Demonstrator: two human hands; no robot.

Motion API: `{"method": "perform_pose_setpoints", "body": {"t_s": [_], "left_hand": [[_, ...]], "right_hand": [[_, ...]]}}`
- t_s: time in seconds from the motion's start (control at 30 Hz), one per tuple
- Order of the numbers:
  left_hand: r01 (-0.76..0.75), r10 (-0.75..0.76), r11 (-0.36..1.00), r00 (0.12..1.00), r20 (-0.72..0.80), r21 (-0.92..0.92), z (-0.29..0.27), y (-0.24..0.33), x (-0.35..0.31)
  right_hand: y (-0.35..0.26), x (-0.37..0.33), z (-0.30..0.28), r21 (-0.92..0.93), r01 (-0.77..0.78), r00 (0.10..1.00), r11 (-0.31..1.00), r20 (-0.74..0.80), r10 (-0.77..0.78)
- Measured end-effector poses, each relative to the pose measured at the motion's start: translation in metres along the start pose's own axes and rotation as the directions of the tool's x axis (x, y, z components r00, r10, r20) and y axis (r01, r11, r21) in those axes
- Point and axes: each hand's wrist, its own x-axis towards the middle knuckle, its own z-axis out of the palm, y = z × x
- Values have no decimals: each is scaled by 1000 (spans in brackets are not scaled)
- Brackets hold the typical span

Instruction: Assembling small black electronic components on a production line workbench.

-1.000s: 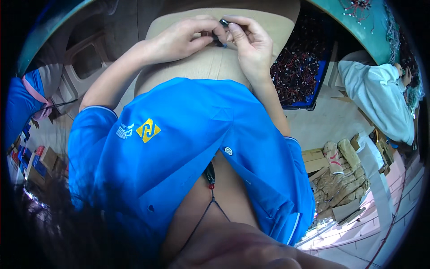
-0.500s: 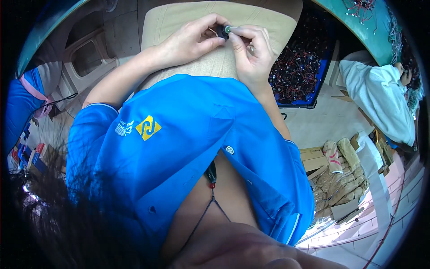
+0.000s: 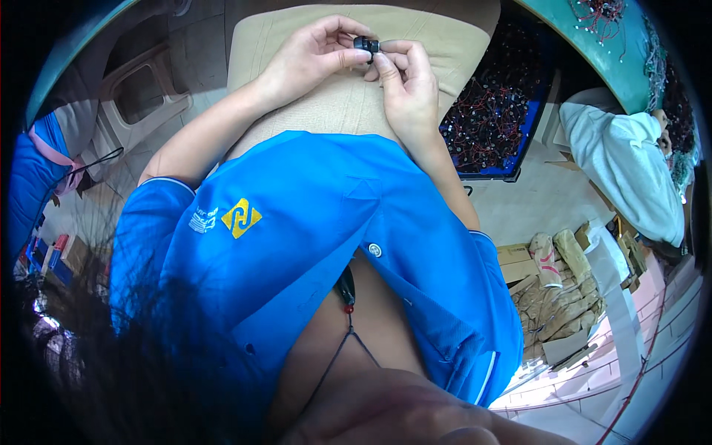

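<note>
- The left hand (image 3: 317, 55) pinches a small black part (image 3: 364, 44) between thumb and fingers, probably to steady it while leaving its right end reachable.
- The right hand (image 3: 409, 81) is closed narrowly on that right end, thumb below; the grip looks suited to fine work, with both hands meeting at one small piece.
- The part is above the beige-clad lap (image 3: 297, 137), between the fingertips, presumably held there to be within easy sight; it is too small and covered to tell its exact make.
- A blue-walled tray (image 3: 532, 124) sits just beside the lap on the right, heaped with small dark pieces and red wires (image 3: 486, 115), likely placed for short reaches.
- Beyond it, the green surface (image 3: 552, 33) carries more wired pieces (image 3: 597, 13), near a co-worker's pale sleeve (image 3: 623, 159), perhaps so both people can reach them.
</note>
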Motion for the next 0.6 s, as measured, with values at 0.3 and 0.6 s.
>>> {"method": "perform_pose_setpoints", "body": {"t_s": [0.3, 0.6], "left_hand": [[75, -75, 997, 997, 14, 21, 4, -1, 7], [34, -28, 997, 995, -92, 70, 11, -3, 8]], "right_hand": [[11, -1, -2, 107, 0, 1000, 994, -3, 0], [7, 1, -5, 18, -90, 996, 996, 7, 90]]}}
